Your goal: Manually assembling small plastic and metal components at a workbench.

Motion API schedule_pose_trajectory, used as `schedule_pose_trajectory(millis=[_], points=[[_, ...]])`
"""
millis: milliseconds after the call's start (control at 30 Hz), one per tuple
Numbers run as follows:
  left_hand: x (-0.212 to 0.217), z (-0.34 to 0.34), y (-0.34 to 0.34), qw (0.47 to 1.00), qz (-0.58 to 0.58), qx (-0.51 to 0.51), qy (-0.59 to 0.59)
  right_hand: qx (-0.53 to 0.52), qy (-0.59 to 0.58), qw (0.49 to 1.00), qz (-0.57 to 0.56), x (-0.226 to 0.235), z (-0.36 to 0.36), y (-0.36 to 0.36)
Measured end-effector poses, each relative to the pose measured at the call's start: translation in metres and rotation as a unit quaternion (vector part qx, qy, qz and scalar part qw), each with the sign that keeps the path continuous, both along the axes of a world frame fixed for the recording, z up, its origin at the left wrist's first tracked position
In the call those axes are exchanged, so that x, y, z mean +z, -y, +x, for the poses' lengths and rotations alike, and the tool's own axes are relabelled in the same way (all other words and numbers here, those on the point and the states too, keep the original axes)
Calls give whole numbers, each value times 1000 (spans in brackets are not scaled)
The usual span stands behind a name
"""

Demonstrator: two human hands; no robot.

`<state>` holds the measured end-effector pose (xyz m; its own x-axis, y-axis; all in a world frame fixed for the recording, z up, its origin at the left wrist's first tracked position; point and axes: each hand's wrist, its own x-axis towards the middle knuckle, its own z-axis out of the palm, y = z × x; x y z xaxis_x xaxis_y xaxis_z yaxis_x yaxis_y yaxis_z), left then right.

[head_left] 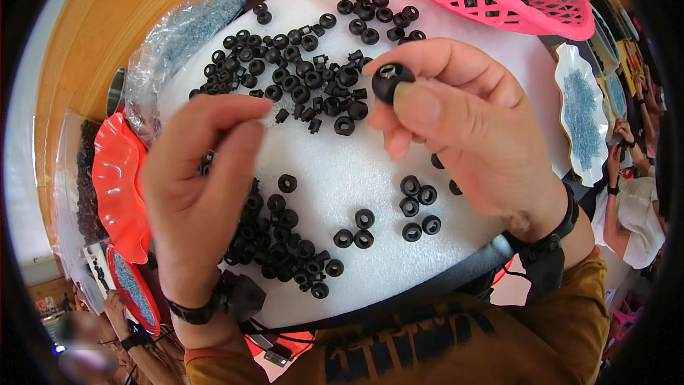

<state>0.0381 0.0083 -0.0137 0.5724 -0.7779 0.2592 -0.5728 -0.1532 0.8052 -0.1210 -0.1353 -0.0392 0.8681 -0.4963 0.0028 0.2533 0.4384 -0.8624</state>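
Observation:
My right hand [477, 121] pinches a round black cord-lock body [387, 89] between thumb and index finger, its hole tilted up with a small shiny bit in it. My left hand [196, 192] is curled, thumb and index fingertip close together. A dark piece shows between its thumb and fingers; whether the hand holds it cannot be made out. Beyond both hands lies a spread of black cord-lock bodies [311, 78] mixed with small tabbed black plungers [314, 125]. Another pile of black parts [285, 242] is partly hidden by my left hand, with small groups of ring-like bodies [364, 218] farther right.
The parts lie on a white foam sheet [320, 171]. A pink lattice basket [570, 21] stands far right; a white scalloped plate [598, 128] of fine springs is at right. A red wavy dish [117, 192] and clear plastic bag [164, 50] are at left. Other people sit nearby.

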Motion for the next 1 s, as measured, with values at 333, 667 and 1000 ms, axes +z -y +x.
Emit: schedule_pose_trajectory(millis=[333, 667, 1000], points=[[-28, 8, 15, 952, 109, -193, 212, 26, 3, 999, 18, -2, -1, -5], [-31, 5, 13, 943, 146, -166, 251, 36, 42, 998, -7, 5, -1, -10], [-8, -1, 7, 983, 64, -137, 102, 59, 18, 998, 5, 3, -1, -7]])
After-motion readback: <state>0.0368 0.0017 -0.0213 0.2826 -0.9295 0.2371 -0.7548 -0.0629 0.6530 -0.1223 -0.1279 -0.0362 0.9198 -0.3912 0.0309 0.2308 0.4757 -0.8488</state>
